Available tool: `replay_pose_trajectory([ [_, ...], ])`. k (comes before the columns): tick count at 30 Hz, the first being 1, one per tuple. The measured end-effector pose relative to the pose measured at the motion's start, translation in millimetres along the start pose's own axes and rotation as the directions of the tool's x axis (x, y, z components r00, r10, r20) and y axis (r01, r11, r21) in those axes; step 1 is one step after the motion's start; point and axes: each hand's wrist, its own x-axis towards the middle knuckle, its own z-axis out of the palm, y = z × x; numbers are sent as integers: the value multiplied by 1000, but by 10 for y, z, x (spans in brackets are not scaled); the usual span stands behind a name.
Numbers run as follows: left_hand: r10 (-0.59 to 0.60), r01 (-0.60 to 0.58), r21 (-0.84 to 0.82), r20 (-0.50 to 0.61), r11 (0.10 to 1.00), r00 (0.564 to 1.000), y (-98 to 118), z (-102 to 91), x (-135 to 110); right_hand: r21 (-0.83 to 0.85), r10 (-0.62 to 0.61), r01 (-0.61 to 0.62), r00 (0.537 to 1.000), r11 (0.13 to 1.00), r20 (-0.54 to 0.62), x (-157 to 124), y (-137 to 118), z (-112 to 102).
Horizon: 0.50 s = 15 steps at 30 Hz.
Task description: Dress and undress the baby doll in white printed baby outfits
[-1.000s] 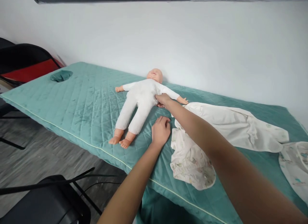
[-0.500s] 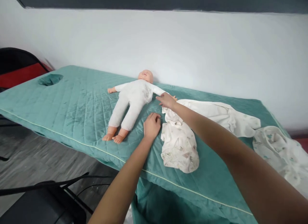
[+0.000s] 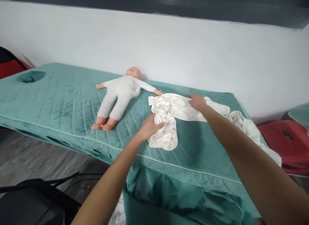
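Note:
My left hand (image 3: 150, 126) rests at the left edge of a crumpled white baby garment with a small print (image 3: 166, 134); its thumb and fingers are apart. Farther right, my right hand (image 3: 198, 102) is over a plain white baby garment (image 3: 184, 109) laid lengthwise, its fingers loosely extended at the cloth's far edge. The plain garment partly touches the printed one. A baby doll (image 3: 120, 89) in a white body lies on its back to the left, its arms spread, one hand near the plain garment's end.
A green quilted massage bed (image 3: 77, 112) with a face hole (image 3: 32, 76) stands along the white wall. Another printed baby garment (image 3: 253, 131) lies at the bed's right end. Red chairs (image 3: 285, 141) stand beyond; a black chair (image 3: 36, 199) is at the lower left.
My right hand has moved right along the plain garment, away from the doll's hand. My left hand has come onto the printed garment. The view has shifted right.

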Motion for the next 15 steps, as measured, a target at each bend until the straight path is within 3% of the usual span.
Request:
replay_pose_trajectory([
  [4,105,-132,109,225,985,969,315,10,-144,-17,-152,153,988,988,19,-209,-90,-189],
  [6,174,-214,167,226,963,959,479,22,-134,-5,-285,285,958,958,-11,-399,-153,-334],
  [8,295,-332,235,179,914,939,648,61,-77,28,-428,431,900,902,-80,-649,-214,-509],
  [10,416,-432,320,122,843,901,818,133,12,88,-521,538,838,838,-161,-942,-253,-702],
  [12,513,-525,383,141,760,847,987,226,105,133,-575,602,795,788,-193,-1250,-242,-899],
  [15,593,-638,414,249,650,766,1231,359,203,113,-569,593,800,797,-188,-1685,-90,-1169],
])
